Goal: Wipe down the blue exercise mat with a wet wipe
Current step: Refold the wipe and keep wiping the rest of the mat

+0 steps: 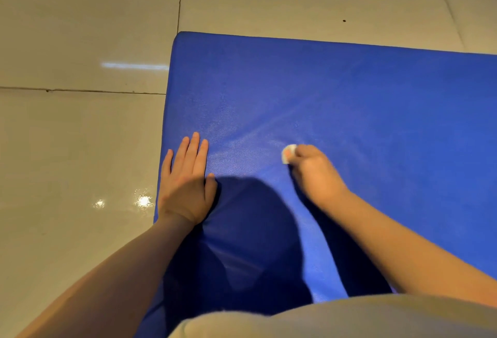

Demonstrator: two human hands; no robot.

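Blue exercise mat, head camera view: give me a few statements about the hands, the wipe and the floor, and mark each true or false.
1. The left hand lies flat, fingers straight, on the blue exercise mat. True.
2. The right hand is empty. False: it grips a small white wet wipe.
3. The mat lies on carpet. False: it lies on a glossy tiled floor.
4. The mat's far left corner is in view. True.

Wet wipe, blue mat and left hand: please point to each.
wet wipe [284,159]: head view, white wad beside fingertips.
blue exercise mat [349,90]: head view, bare top surface.
left hand [185,184]: head view, its back.
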